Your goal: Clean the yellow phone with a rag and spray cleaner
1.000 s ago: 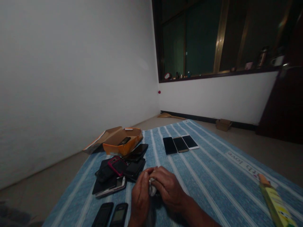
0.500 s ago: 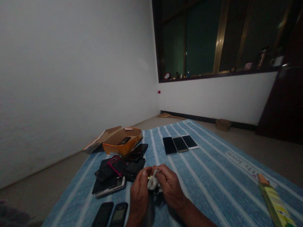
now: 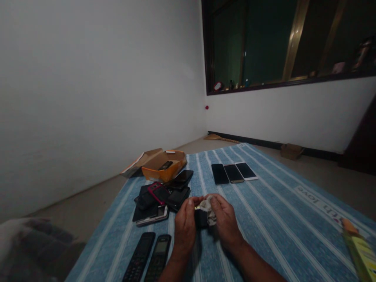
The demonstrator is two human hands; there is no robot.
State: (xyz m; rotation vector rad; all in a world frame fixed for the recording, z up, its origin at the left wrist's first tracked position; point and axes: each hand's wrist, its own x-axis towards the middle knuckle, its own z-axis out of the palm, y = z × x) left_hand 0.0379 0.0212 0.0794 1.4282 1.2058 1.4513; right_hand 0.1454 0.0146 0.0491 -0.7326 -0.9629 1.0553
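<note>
My left hand (image 3: 185,224) grips a small dark phone (image 3: 201,218) held upright between both hands. My right hand (image 3: 225,222) presses a crumpled pale cloth (image 3: 207,208) against the phone's top. Both hands hover low over a blue striped mat (image 3: 264,219). Just left of my hands lies a pile of dark phones (image 3: 164,197), one with a pink case. Two keypad phones (image 3: 149,256) lie side by side near the mat's front edge.
Three smartphones (image 3: 234,172) lie in a row further back on the mat. An open orange box (image 3: 164,166) holding a phone stands at the mat's back left corner. A yellow-green packet (image 3: 358,250) lies at the right. White walls and a dark window are behind.
The view has shifted, so everything sits further right and higher. The dark phone now shows between my hands, with the cloth moved to its top.
</note>
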